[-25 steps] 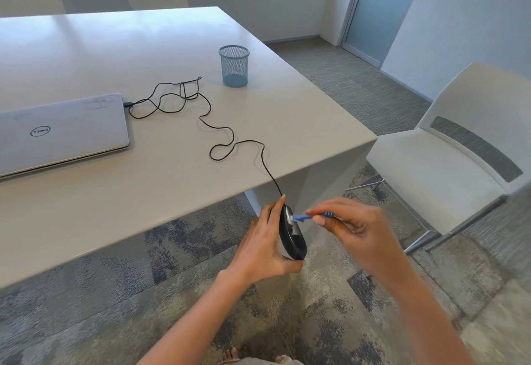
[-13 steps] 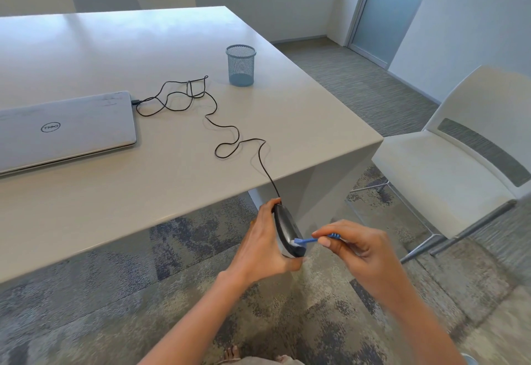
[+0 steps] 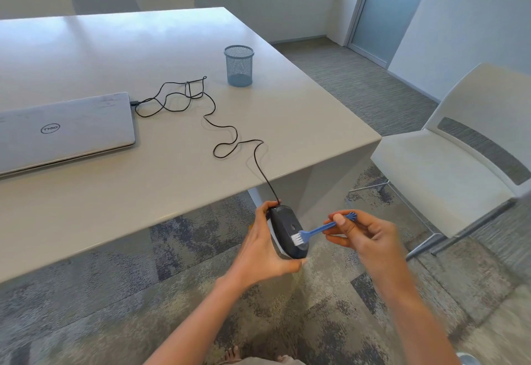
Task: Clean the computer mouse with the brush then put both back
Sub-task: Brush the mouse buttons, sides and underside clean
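Mouse clasped underside-out in the left hand, beyond the tabletop edge, so the brush pinched by the right hand reaches its base.

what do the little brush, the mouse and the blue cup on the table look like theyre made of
Brush: likely plastic; smooth blue moulded handle, white bristles.
Mouse: probably matte dark plastic; its underside looks dull and evenly shaded.
Cup: apparently painted metal mesh; fine see-through lattice wall with a solid rim.
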The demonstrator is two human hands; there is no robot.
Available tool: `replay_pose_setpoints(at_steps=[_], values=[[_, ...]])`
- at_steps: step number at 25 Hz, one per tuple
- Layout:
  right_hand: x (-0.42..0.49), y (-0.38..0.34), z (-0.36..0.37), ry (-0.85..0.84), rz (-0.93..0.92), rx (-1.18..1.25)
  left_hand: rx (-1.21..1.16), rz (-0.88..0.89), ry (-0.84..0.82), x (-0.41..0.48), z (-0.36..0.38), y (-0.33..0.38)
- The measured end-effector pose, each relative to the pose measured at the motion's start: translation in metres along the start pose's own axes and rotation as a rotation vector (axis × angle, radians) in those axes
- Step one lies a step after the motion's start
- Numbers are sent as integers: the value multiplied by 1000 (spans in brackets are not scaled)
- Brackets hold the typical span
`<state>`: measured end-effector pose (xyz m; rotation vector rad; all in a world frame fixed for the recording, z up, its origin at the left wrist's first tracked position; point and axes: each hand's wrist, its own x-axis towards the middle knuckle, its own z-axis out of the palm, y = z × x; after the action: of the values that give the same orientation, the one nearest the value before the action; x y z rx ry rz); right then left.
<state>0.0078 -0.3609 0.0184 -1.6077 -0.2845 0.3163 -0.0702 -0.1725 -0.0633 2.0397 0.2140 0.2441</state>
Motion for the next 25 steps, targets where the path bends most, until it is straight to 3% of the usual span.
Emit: replay_pose_setpoints(at_steps=[4, 8, 15, 22, 25], values=[[2, 11, 4, 66, 95, 24, -36, -4, 13, -1, -2, 2], [11, 12, -5, 211, 48, -53, -48, 6, -3, -4, -1, 0], [13, -8, 26, 78, 20, 136, -37, 41, -19, -4, 3, 7], [28, -2, 24, 239, 0, 51, -27, 51, 14, -8, -2, 8], [26, -7, 25, 227, -38, 74, -28, 50, 15, -9, -2, 8]])
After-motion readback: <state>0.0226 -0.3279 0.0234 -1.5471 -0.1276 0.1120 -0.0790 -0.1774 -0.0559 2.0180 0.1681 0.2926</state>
